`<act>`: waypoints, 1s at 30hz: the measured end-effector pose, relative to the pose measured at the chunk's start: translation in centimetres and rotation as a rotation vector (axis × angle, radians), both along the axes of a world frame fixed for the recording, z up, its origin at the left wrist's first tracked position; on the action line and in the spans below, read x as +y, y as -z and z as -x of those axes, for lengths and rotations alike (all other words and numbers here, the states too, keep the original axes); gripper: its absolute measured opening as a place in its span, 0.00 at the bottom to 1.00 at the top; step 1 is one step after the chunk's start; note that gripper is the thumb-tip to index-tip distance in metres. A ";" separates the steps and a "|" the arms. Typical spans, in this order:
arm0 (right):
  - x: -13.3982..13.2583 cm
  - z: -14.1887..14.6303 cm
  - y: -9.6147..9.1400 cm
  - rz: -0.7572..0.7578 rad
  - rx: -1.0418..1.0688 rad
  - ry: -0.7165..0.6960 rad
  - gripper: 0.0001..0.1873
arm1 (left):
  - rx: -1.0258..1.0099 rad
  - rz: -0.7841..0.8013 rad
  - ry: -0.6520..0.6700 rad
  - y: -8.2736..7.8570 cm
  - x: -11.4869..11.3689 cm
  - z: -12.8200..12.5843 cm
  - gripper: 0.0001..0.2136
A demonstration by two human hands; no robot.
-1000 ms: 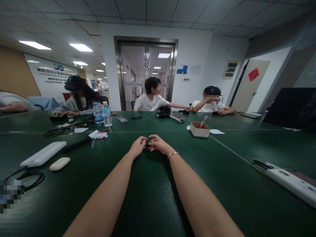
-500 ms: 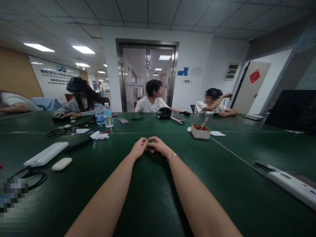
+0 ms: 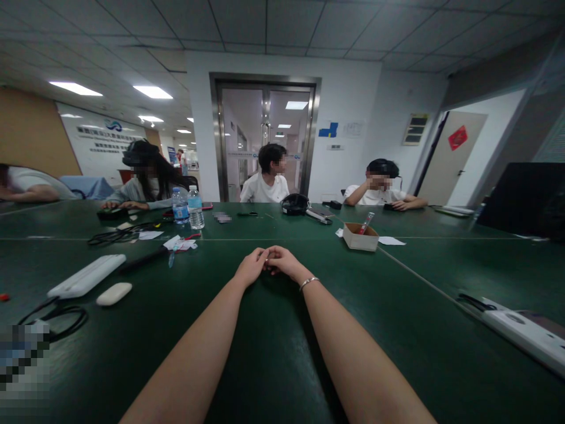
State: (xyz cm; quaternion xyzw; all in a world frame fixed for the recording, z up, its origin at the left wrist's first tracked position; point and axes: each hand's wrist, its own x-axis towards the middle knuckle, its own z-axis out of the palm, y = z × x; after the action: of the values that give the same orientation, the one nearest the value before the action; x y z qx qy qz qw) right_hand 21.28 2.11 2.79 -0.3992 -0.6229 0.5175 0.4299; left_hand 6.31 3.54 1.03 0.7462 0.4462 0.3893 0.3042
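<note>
Touching right hand (image 3: 285,263), apparently: left hand (image 3: 251,268).

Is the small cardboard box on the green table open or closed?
Open. The cardboard box has no lid on top, and a red-tipped stick leans out of it.

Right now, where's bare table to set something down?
Bare table between the right hand and the white power strip, short of the cardboard box. Also between left forearm and white oval case. Crowded far left: cables, papers, bottles.

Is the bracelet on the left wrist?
No, the bracelet sits on the right wrist, just behind the right hand, and the wrist behind the left hand is bare.
</note>
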 end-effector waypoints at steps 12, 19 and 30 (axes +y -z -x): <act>0.1 -0.2 0.1 -0.008 -0.001 -0.038 0.16 | -0.048 0.035 -0.001 0.5 0.3 0.1 0.19; 0.0 -0.8 0.1 0.042 0.066 0.010 0.17 | -0.110 0.054 0.047 0.7 0.6 0.0 0.16; 0.3 -0.7 0.6 0.024 0.065 -0.029 0.21 | -0.082 0.085 0.053 0.2 0.1 0.0 0.17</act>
State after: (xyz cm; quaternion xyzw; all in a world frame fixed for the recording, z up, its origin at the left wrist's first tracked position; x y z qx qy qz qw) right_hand 22.02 2.45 2.23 -0.3782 -0.6083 0.5438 0.4373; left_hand 6.29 3.68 0.85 0.7277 0.4297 0.3920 0.3635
